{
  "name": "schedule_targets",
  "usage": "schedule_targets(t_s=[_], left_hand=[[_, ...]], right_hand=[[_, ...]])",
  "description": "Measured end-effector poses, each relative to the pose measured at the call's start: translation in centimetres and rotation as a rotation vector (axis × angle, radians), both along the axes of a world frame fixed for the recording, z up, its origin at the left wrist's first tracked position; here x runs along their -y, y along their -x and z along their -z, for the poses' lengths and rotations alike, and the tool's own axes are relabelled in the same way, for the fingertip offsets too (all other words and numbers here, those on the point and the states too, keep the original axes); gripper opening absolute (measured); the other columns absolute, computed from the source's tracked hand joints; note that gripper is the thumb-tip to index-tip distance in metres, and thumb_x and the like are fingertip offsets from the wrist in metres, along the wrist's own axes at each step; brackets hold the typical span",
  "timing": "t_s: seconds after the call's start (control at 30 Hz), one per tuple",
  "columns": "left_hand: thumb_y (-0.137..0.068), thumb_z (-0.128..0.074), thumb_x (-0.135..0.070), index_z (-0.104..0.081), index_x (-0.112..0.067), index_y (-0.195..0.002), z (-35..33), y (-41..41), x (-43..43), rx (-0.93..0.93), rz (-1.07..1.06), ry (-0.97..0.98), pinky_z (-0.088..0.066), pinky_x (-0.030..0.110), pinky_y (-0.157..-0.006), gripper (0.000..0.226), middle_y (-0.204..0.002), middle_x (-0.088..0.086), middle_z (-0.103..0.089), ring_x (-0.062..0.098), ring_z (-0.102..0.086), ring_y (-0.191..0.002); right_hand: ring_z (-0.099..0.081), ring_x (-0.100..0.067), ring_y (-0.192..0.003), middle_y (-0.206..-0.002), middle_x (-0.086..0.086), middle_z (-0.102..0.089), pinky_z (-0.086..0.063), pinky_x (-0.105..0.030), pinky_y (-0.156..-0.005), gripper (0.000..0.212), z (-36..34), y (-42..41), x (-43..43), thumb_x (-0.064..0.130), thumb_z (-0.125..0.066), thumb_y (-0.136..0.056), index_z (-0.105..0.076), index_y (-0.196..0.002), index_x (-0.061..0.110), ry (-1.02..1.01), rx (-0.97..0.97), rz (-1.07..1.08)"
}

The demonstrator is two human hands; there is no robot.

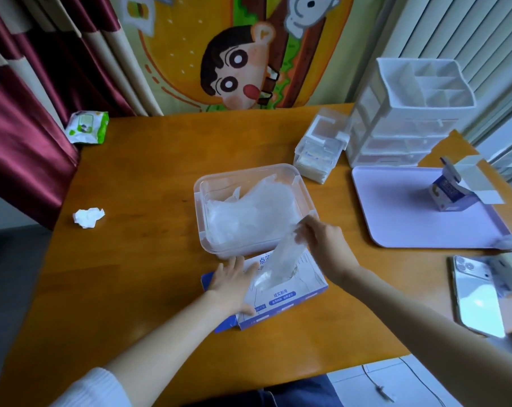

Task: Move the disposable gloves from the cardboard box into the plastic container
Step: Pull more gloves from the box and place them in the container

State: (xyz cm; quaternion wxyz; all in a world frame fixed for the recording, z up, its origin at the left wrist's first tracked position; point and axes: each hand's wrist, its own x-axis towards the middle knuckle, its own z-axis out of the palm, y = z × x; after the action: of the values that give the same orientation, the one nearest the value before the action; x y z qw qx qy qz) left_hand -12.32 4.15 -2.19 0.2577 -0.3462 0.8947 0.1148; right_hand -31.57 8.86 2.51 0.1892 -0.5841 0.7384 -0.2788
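Head view, left to right.

- Far out to the left of the left hand: a green wipes pack [87, 127] at the far corner of the table [149, 177], and nearer, a crumpled tissue [88, 217]. Neither belongs to the task.
- Left hand [234, 284]: forearm reaches in from the lower left, palm down, fingers straight and spread flat on the left part of the cardboard box [290, 299]. It grips nothing. It likely presses so the light box does not lift when a glove comes out.
- Between the hands: one clear glove [281, 259] rises out of the slot in the box top, stretched up and rightward, its lower end inside the box.
- Just beyond both hands, touching the box's far edge: the lidless plastic container [199, 210], with a heap of gloves [249, 215] already inside. The close placement makes for a short carry.
- Right hand [322, 242]: arm comes in from the lower right, wrist raised over the container's near right corner, fingers curled and pinching the glove's top end.
- To the right of the right hand: a lilac tray [395, 224] carrying a small carton [451, 196], and nearer, a phone [475, 298]. A white drawer unit [410, 118] stands beyond the tray.
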Motion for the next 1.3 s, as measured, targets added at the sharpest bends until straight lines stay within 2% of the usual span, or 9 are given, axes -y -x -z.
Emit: schedule_targets(t_s=[0.27, 0.5, 0.67, 0.73, 0.83, 0.93, 1.1, 1.17, 1.3], left_hand=[[-0.081, -0.064, -0.058, -0.015, -0.017, -0.147, 0.2, 0.2, -0.3, 0.040, 0.018, 0.011, -0.032, 0.039, -0.105, 0.091, -0.146, 0.014, -0.026, 0.029, -0.027, -0.134], [-0.095, -0.053, -0.039, 0.002, -0.016, -0.154, -2.1, -0.1, 0.1, 0.067, -0.010, -0.265, -0.020, 0.043, -0.114, 0.083, -0.158, 0.018, -0.001, 0.034, -0.010, -0.145], [-0.096, -0.051, -0.039, -0.053, -0.019, -0.128, -7.4, -0.3, 1.4, -0.214, -0.073, -0.407, -0.045, 0.026, -0.089, 0.037, -0.122, 0.000, -0.059, 0.013, -0.055, -0.105], [-0.092, -0.059, -0.036, -0.054, -0.023, -0.106, -9.4, 0.2, 2.1, -0.464, -0.177, -0.334, -0.045, 0.021, -0.077, 0.019, -0.098, -0.009, -0.055, 0.010, -0.053, -0.091], [-0.083, -0.070, -0.034, -0.042, -0.022, -0.116, -11.3, 1.3, 3.1, -0.764, -0.206, -0.055, -0.035, 0.018, -0.082, 0.045, -0.110, -0.008, -0.041, 0.009, -0.043, -0.103], [-0.082, -0.072, -0.033, -0.041, -0.024, -0.133, -11.9, 2.2, 3.9, -0.743, -0.183, -0.005, -0.033, 0.029, -0.096, 0.060, -0.131, -0.003, -0.046, 0.016, -0.043, -0.116], [-0.084, -0.070, -0.021, -0.064, -0.005, -0.096, -10.5, 2.6, 5.4, -0.822, -0.275, -0.128, -0.048, 0.041, -0.070, 0.021, -0.085, 0.014, -0.065, 0.030, -0.059, -0.080], [-0.083, -0.071, -0.019, -0.064, 0.004, -0.091, -10.2, 2.4, 6.4, -0.818, -0.318, -0.181, -0.041, 0.034, -0.062, 0.025, -0.078, 0.019, -0.061, 0.029, -0.053, -0.069], [-0.083, -0.072, -0.015, -0.070, -0.008, -0.090, -10.0, 1.4, 8.7, -0.749, -0.401, -0.325, -0.042, 0.013, -0.066, 0.010, -0.086, 0.005, -0.067, 0.010, -0.059, -0.077]], right_hand=[[-0.052, 0.001, -0.061, -0.067, 0.011, -0.054, -0.037, -0.010, -0.053, 0.025, -5.0, 1.8, 2.3, 0.008, -0.040, -0.100, -0.045, -0.076, 0.016, 0.280, 0.107, 0.205], [-0.060, -0.016, -0.069, -0.073, 0.003, -0.063, -0.045, -0.027, -0.066, 0.016, -5.5, 2.0, 2.8, 0.012, -0.051, -0.096, -0.059, -0.083, 0.014, 0.059, -0.074, -0.101], [-0.057, -0.010, -0.068, -0.077, 0.006, -0.063, -0.048, -0.030, -0.067, 0.018, -4.9, 2.5, 2.5, 0.021, -0.051, -0.097, -0.065, -0.091, 0.011, -0.035, -0.128, -0.197], [-0.057, -0.008, -0.068, -0.075, 0.011, -0.061, -0.048, -0.028, -0.068, 0.016, -4.7, 2.5, 2.5, 0.021, -0.053, -0.097, -0.065, -0.091, 0.013, -0.059, -0.122, -0.233], [-0.055, 0.002, -0.067, -0.075, 0.017, -0.059, -0.045, -0.020, -0.067, 0.009, -5.0, 1.8, 2.6, 0.023, -0.056, -0.095, -0.062, -0.088, 0.023, -0.072, -0.081, -0.301], [-0.056, 0.003, -0.070, -0.076, 0.018, -0.058, -0.042, -0.015, -0.068, 0.009, -5.6, 0.8, 2.8, 0.024, -0.058, -0.093, -0.057, -0.085, 0.026, -0.088, -0.021, -0.351], [-0.051, 0.002, -0.079, -0.090, 0.016, -0.054, -0.039, -0.012, -0.067, 0.031, -5.2, 1.1, 3.0, 0.029, -0.068, -0.086, -0.053, -0.111, 0.020, -0.282, 0.018, -0.391], [-0.055, -0.009, -0.092, -0.104, 0.009, -0.057, -0.043, -0.014, -0.075, 0.044, -4.4, 1.8, 3.1, 0.026, -0.071, -0.083, -0.050, -0.121, 0.018, -0.433, 0.029, -0.387], [-0.057, -0.008, -0.085, -0.091, 0.011, -0.062, -0.041, -0.010, -0.070, 0.011, -4.0, 2.6, 4.6, 0.019, -0.068, -0.085, -0.064, -0.094, 0.023, -0.409, 0.064, -0.339]])
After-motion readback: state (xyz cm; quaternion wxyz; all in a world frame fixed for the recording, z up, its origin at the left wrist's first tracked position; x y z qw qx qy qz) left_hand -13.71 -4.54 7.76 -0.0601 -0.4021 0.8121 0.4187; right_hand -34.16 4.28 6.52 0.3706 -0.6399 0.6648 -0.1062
